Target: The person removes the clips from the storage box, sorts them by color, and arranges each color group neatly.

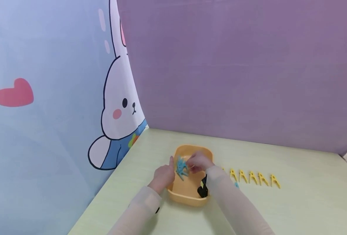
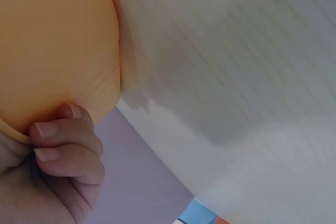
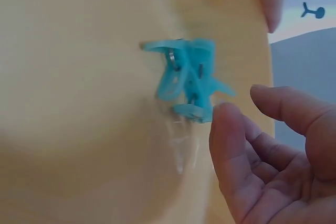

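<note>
My left hand (image 1: 163, 176) grips the left rim of an orange plastic bin (image 1: 185, 199). In the left wrist view its fingers (image 2: 73, 158) curl against the bin's outer wall. Inside the bin, close to that rim, is a cluster of teal clothespins (image 1: 180, 167) with metal springs. Over the bin, my right hand (image 1: 199, 161) is right beside the cluster. The right wrist view has its thumb and index finger apart with nothing between them, the index fingertip right by the teal clothespins (image 3: 191, 77). A clear plastic piece (image 3: 181, 145) shows below them.
Several yellow clothespins (image 1: 253, 178) stand in a row on the pale table (image 1: 303, 199), right of the bin. A teal piece (image 1: 236, 184) shows by the right sleeve. A black device (image 1: 203, 189) at the right wrist overlaps the bin. Purple and rabbit-printed walls border the table.
</note>
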`<move>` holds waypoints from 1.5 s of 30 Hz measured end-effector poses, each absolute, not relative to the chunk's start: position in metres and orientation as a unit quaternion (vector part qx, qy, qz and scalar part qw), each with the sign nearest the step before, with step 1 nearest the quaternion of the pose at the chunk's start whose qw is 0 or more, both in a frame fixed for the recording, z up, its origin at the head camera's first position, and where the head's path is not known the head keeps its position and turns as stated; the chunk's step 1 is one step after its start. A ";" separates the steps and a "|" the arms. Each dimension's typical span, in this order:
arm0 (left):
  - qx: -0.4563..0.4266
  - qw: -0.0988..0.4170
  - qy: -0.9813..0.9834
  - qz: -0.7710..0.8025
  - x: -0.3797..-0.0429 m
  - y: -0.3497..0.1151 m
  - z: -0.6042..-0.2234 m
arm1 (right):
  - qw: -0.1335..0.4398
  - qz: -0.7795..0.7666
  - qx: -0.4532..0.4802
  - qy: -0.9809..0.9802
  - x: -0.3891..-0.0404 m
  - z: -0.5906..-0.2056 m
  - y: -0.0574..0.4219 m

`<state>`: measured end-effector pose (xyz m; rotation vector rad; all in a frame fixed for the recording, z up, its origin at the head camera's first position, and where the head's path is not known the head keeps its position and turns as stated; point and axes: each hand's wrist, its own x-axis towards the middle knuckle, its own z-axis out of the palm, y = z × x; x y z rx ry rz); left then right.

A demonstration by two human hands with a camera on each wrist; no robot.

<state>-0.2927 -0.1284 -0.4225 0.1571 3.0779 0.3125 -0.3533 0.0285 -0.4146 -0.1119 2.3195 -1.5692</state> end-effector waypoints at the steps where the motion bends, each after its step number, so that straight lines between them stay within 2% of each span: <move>1: 0.051 0.021 0.993 0.100 -0.292 -0.128 -0.423 | 0.170 -0.545 -0.037 0.820 -0.353 -0.416 0.028; 17: 0.043 0.028 0.994 0.091 -0.291 -0.125 -0.421 | 0.153 -0.485 0.005 0.861 -0.357 -0.431 0.022; 26: 0.053 0.011 0.994 0.096 -0.293 -0.126 -0.424 | 0.141 -0.464 -0.009 0.875 -0.356 -0.435 0.023; 32: 0.053 0.011 0.995 0.090 -0.294 -0.126 -0.425 | 0.149 -0.461 -0.009 0.875 -0.356 -0.436 0.023; 45: 0.055 0.008 0.995 0.088 -0.293 -0.126 -0.424 | 0.128 -0.451 -0.006 0.883 -0.362 -0.440 0.025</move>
